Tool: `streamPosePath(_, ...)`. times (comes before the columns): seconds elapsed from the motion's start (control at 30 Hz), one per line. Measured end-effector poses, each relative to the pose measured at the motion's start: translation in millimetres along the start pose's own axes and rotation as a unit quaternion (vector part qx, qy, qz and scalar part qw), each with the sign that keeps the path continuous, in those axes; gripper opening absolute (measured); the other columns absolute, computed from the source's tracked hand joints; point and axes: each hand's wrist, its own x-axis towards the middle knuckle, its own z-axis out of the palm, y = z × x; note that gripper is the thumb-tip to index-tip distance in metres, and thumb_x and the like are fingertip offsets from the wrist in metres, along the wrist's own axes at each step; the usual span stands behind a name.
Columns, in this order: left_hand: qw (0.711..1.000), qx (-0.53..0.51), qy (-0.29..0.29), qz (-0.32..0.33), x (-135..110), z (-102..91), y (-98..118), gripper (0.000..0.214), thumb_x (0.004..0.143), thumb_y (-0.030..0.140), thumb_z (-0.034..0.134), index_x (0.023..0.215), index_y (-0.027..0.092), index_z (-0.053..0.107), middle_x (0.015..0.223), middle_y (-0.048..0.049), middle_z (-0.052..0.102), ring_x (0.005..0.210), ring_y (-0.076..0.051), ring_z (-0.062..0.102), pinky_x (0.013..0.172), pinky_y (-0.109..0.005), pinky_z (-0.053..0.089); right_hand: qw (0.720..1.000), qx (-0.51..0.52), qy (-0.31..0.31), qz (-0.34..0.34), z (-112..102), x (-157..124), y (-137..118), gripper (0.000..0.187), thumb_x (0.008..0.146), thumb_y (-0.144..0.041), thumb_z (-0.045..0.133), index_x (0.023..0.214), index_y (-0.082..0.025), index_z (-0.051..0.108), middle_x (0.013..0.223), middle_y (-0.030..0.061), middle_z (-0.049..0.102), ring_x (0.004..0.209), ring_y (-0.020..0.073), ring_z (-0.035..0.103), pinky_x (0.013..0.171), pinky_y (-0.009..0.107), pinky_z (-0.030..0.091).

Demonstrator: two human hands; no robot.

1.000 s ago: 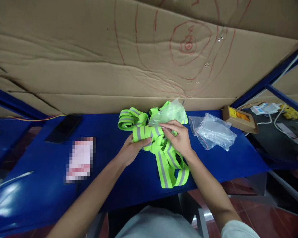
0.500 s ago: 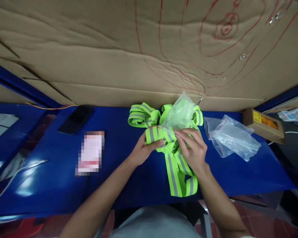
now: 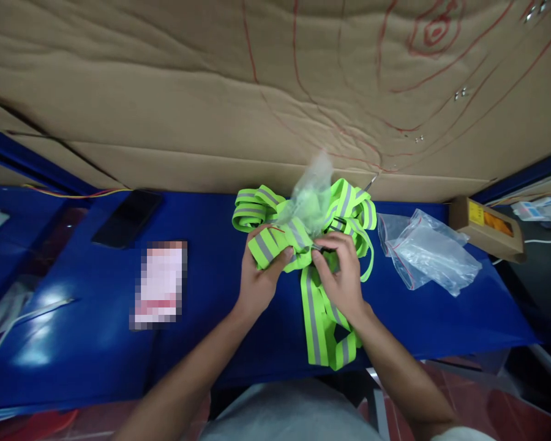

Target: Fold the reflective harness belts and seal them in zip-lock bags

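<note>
My left hand (image 3: 262, 275) is closed around a folded bundle of neon-yellow reflective strap (image 3: 264, 246) with a grey stripe, thumb across its front. A clear zip bag (image 3: 308, 196) stands up behind the bundle, its red-lined mouth at the strap's top edge. My right hand (image 3: 342, 269) pinches at the bundle's right side, where the bag's edge meets the strap; a small dark bit shows at those fingertips. More coiled reflective straps (image 3: 250, 208) lie behind on the left, with others (image 3: 353, 205) to the right. Loose lengths (image 3: 316, 324) trail toward the front edge.
Empty clear zip bags (image 3: 434, 254) lie right of the straps, beside a brown cardboard box (image 3: 484, 228). On the left are a black phone (image 3: 127, 217) and a blurred-out white and red item (image 3: 160, 285). A cardboard panel (image 3: 188, 122) rises behind the blue table (image 3: 211, 269).
Both hands have shifted slightly left with the bundle. The zip bag has swung left and looks narrower, uncovering more of the straps behind on the right. The view has also shifted a little.
</note>
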Motion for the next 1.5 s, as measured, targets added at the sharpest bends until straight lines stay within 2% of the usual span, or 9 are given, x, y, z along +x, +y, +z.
streamPosePath(0.13,0.986,-0.133,-0.008,-0.103,0.3,2.1,8.2,0.056,0.075,0.035,0.095,0.124,0.028,0.068,0.121,-0.0031,0.075,0.115,-0.023,0.072,0.102,-0.036,0.058,0.96,0.234,-0.044,0.15,4.6,-2.1,3.7,0.059,0.092,-0.049,0.078,0.142,-0.035,0.05,0.139,0.0096,0.06,0.123,0.0219,0.068,0.099,0.038,0.064)
streamPosePath(0.3,0.978,-0.166,0.003,-0.126,-5.0,8.4,13.0,0.055,0.074,0.037,0.095,0.121,0.028,0.069,0.125,-0.0037,0.075,0.119,-0.023,0.071,0.1,-0.035,0.059,0.882,0.355,-0.193,0.242,17.0,-7.7,-14.9,0.052,0.095,-0.056,0.073,0.14,-0.032,0.058,0.139,0.0075,0.069,0.13,0.022,0.068,0.115,0.04,0.056)
streamPosePath(0.57,0.999,0.007,-0.019,0.037,-24.8,15.4,-2.3,0.052,0.071,0.038,0.098,0.103,0.025,0.059,0.105,-0.0013,0.071,0.105,-0.022,0.071,0.099,-0.034,0.057,0.894,0.349,-0.128,0.249,23.4,-15.3,-25.3,0.079,0.084,-0.077,0.074,0.148,-0.032,0.058,0.131,0.0082,0.074,0.134,0.0265,0.067,0.126,0.048,0.045)
streamPosePath(0.73,0.997,0.004,-0.071,-0.004,-24.6,12.3,-0.1,0.051,0.072,0.035,0.097,0.103,0.025,0.059,0.106,-0.0001,0.07,0.1,-0.02,0.068,0.092,-0.032,0.055,0.858,0.405,-0.048,0.313,21.4,-11.2,-24.7,0.09,0.074,-0.078,0.081,0.147,-0.03,0.057,0.142,0.0109,0.07,0.133,0.0306,0.068,0.116,0.05,0.055)
streamPosePath(0.93,0.985,-0.075,-0.151,-0.039,-15.6,8.4,2.4,0.066,0.06,0.06,0.099,0.103,0.026,0.064,0.124,-0.0043,0.069,0.117,-0.026,0.067,0.096,-0.033,0.056,0.814,0.431,-0.032,0.388,6.8,-1.0,-24.1,0.058,0.087,-0.065,0.078,0.129,-0.026,0.07,0.13,0.0094,0.077,0.129,0.0315,0.071,0.105,0.047,0.063)
streamPosePath(1.03,0.968,-0.15,-0.137,-0.149,-7.1,6.4,7.5,0.073,0.066,0.091,0.075,0.095,0.024,0.067,0.121,-0.0088,0.074,0.125,-0.035,0.067,0.099,-0.042,0.058,0.816,0.424,-0.06,0.388,3.5,-1.1,-19.1,0.056,0.082,-0.062,0.084,0.124,-0.026,0.072,0.129,0.0077,0.077,0.129,0.0297,0.07,0.111,0.046,0.059)
streamPosePath(1.17,0.941,-0.172,-0.128,-0.26,3.7,-2.8,13.1,0.063,0.072,0.078,0.082,0.104,0.025,0.073,0.112,-0.0076,0.079,0.115,-0.035,0.073,0.096,-0.047,0.06,0.823,0.417,-0.115,0.368,4.3,-2.7,-16.3,0.059,0.071,-0.054,0.095,0.117,-0.024,0.073,0.122,0.0055,0.079,0.122,0.0274,0.073,0.113,0.044,0.056)
streamPosePath(1.37,0.939,-0.168,-0.155,-0.256,11.3,-19.5,18.8,0.068,0.06,0.047,0.1,0.118,0.024,0.074,0.12,-0.0059,0.079,0.114,-0.031,0.075,0.094,-0.039,0.06,0.841,0.38,-0.159,0.351,4.8,-5.0,-14.1,0.064,0.074,-0.048,0.094,0.129,-0.026,0.069,0.13,0.0046,0.076,0.127,0.0266,0.07,0.111,0.043,0.056)
streamPosePath(1.5,0.962,-0.141,-0.203,-0.118,7.6,-20.7,16.5,0.081,0.065,0.05,0.099,0.136,0.03,0.066,0.145,-0.006,0.068,0.139,-0.032,0.062,0.114,-0.042,0.052,0.891,0.297,-0.136,0.316,3.8,-5.4,-7.2,0.069,0.075,-0.05,0.093,0.134,-0.025,0.066,0.136,0.0072,0.073,0.128,0.0294,0.068,0.114,0.047,0.053)
